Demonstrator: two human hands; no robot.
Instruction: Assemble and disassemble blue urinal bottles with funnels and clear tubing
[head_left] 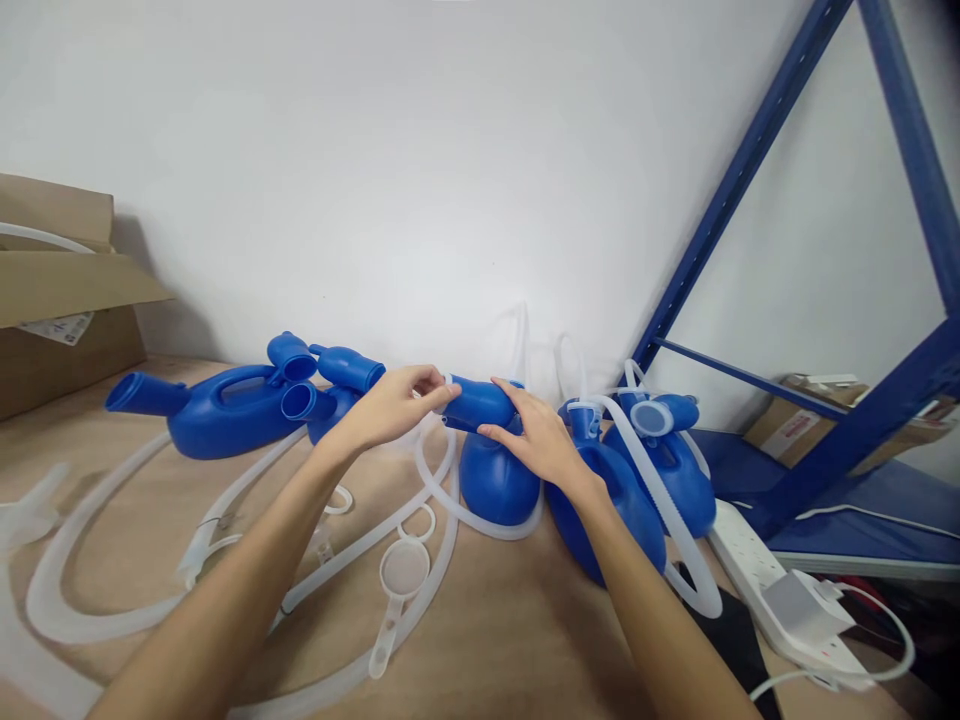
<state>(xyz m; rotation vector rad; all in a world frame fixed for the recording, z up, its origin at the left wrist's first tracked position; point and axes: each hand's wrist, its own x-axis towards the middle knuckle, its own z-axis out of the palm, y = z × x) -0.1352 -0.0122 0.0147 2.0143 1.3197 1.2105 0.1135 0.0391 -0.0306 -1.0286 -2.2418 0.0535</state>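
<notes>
- Left hand (394, 405), reaching inward, pinches the rim of a blue cylindrical plastic neck (477, 404).
- Right hand (541, 438), fingers spread, grasps its other end, above a rounded blue plastic bottle (499, 485) on the bench (510, 630).
- Bottle's contents hidden; open brown cardboard box (67, 355) shows a whitish tube (45, 236).

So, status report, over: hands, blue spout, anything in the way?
Right hand on blue spout, above blue bottle. Left hand at spout's left end, grip unclear. Pale hose loops close by, possibly in the way.
</notes>
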